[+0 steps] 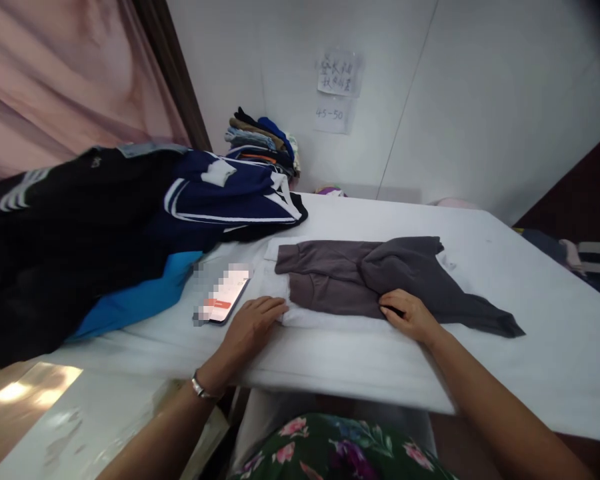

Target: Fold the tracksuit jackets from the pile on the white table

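Note:
A dark grey garment [337, 273] with two ribbed cuffs at its left end lies spread on the table. White cloth [275, 283] shows from beneath it, at the cuffs and along the near edge. My left hand [260, 320] rests palm down beside the lower cuff, fingers stretched out over the white cloth's left edge. At the garment's near edge, my right hand [407, 315] has thumb and fingers closed on the grey fabric. A phone [227, 293] with a lit screen lies just left of my left hand.
Dark clothes [105, 227] with white stripes are heaped on the left, a blue piece [140, 300] under them. A folded clothes stack [263, 143] stands at the back against the wall. The white-covered table [520, 267] extends right; more clothes [575, 260] lie beyond it.

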### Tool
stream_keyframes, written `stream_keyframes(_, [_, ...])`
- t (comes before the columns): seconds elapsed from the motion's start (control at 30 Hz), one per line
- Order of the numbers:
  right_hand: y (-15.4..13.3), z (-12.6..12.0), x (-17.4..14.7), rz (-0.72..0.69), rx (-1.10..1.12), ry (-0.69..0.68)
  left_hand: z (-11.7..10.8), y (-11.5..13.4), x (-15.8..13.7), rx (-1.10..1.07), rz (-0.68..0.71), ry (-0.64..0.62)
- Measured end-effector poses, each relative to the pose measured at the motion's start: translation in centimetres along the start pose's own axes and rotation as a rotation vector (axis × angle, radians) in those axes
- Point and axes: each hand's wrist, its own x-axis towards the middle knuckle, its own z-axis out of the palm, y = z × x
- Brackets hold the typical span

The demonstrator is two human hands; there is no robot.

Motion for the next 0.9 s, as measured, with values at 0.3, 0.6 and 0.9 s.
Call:
stream_keyframes(0.3, [-0.6, 0.4, 0.3, -0.041, -0.007, 0.021, -0.9, -0.7, -0.5, 0.030, -0.122, 0.013])
stream_keyframes(0.6, [-2.3, 0.3, 1.5, -0.025, 0.062, -0.012, -2.3, -0.8, 1.1, -0.201, -0.398, -0.048])
stream_keyframes(0.9, [-5.8, 4.0, 9.2, -0.018, 0.136, -0.099, -3.9, -1.6, 8.9, -0.035, -0.550, -0.223])
